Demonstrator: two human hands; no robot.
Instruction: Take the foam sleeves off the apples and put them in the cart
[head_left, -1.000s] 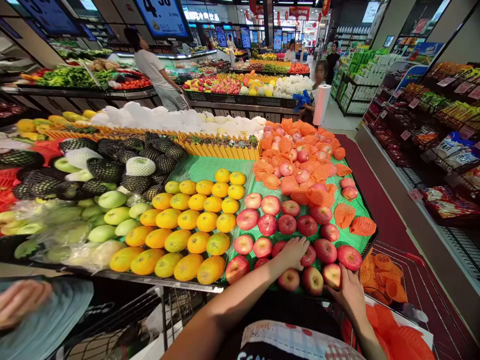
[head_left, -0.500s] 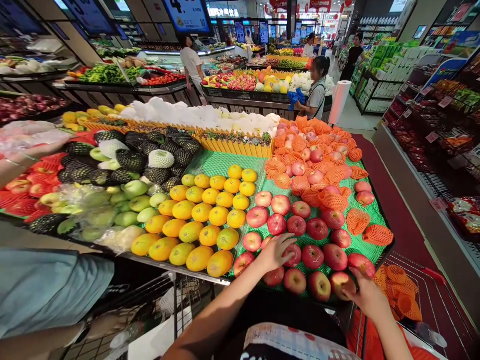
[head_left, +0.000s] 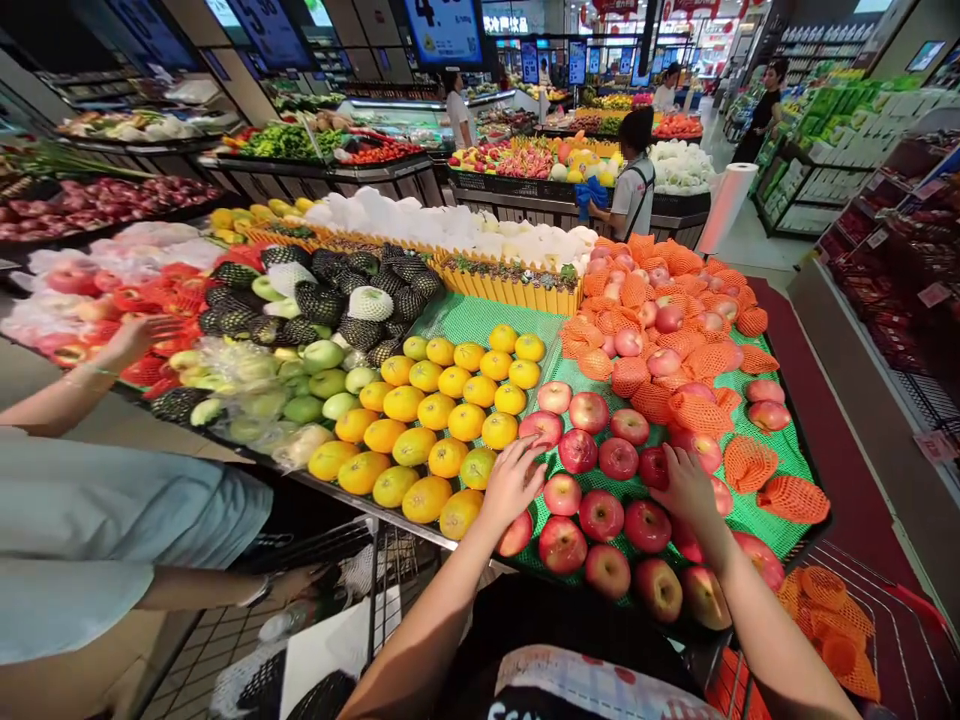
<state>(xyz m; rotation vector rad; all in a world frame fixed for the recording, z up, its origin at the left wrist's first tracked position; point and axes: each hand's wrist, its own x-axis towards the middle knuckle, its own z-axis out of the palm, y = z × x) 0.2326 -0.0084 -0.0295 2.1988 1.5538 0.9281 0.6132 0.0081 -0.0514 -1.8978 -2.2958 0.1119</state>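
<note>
Red apples point(head_left: 601, 514) lie in rows on green mesh matting point(head_left: 480, 322) at the front right of a fruit stand. My left hand point(head_left: 514, 481) rests with fingers spread on an apple at the left end of the rows, beside the yellow citrus point(head_left: 448, 419). My right hand point(head_left: 687, 484) lies flat with fingers apart on apples in the middle rows. Neither hand has lifted a fruit. Farther back, more apples sit in orange foam nets point(head_left: 675, 340).
A person in a light shirt point(head_left: 90, 550) stands at my left, one hand point(head_left: 135, 337) reaching over the red-netted fruit. Green fruit point(head_left: 315, 380) and dark-netted fruit point(head_left: 330, 300) fill the stand's left. A red cart point(head_left: 892, 640) holds loose orange nets. Shoppers stand at the far stalls.
My view has swung left. My right hand moved from the front-row apples up to the middle rows. My left hand slid left toward the citrus. The person beside me reached an arm out.
</note>
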